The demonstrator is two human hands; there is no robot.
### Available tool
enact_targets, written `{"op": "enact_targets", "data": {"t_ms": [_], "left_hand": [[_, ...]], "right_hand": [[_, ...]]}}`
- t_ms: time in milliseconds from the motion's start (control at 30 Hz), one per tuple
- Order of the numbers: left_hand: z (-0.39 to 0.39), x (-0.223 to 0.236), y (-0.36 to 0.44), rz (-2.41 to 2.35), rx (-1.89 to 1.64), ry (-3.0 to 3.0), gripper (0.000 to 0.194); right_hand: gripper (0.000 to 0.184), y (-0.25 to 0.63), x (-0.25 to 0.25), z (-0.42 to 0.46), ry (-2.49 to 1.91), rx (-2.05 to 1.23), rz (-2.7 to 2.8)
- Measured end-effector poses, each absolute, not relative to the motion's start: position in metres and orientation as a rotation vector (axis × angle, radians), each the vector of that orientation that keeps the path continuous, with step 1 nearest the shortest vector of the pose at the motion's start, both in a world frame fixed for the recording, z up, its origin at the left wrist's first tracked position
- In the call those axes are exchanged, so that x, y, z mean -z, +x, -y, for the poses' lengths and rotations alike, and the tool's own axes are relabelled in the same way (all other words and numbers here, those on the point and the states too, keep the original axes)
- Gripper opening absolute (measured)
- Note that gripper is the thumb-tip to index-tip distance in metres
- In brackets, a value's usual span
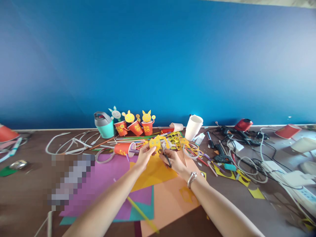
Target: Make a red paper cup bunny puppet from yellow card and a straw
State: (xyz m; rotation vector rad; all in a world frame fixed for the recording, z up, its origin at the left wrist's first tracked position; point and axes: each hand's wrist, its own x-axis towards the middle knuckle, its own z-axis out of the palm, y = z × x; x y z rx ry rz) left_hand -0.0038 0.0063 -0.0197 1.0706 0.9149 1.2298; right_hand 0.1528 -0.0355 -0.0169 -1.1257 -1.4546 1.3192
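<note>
A: What do we record at the grip?

B: We note the left hand (145, 157) pinching a yellow paper face (154, 144) between thumb and fingers, just past the far edge of an orange-yellow sheet (153, 177). The right hand (174, 162) is closed around black-handled scissors (167, 159), close beside the face. We cannot tell how far the blades are parted.

A: And directly beneath the arms?

B: We log a purple sheet (106, 177) to the left and a peach sheet (170, 204) to the right, both partly under the orange-yellow one.

A: Further out?

B: A patterned red cup (120, 149) lies on its side left of the left hand. Beyond it, we count three red cups topped with paper animal figures (146, 116), between a teal container (106, 129) and a tall white cup (194, 128). Far right, we find tangled cables and a white power strip (302, 194).
</note>
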Motion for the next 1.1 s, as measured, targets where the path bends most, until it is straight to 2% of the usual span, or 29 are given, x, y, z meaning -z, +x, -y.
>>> {"op": "enact_targets", "data": {"t_ms": [233,467,800,1100], "left_hand": [[-0.005,0.018,-0.0034,-0.919,-1.234,1.105,0.028],[-0.0063,0.0188,-0.0037,-0.915,-1.225,1.084,0.028],[-0.0079,0.0182,-0.0042,-0.913,-1.223,1.075,0.029],[-0.007,0.0156,-0.004,-0.903,-1.229,1.07,0.03]], "right_hand": [[0.026,0.1509,0.0152,0.0356,-1.124,-1.323,1.449],[0.036,0.15,0.0141,0.0351,-1.089,-1.33,1.423],[0.028,0.1526,0.0159,0.0344,-1.088,-1.339,1.414],[0.031,0.1528,0.0122,0.035,-1.12,-1.301,1.445]]}}
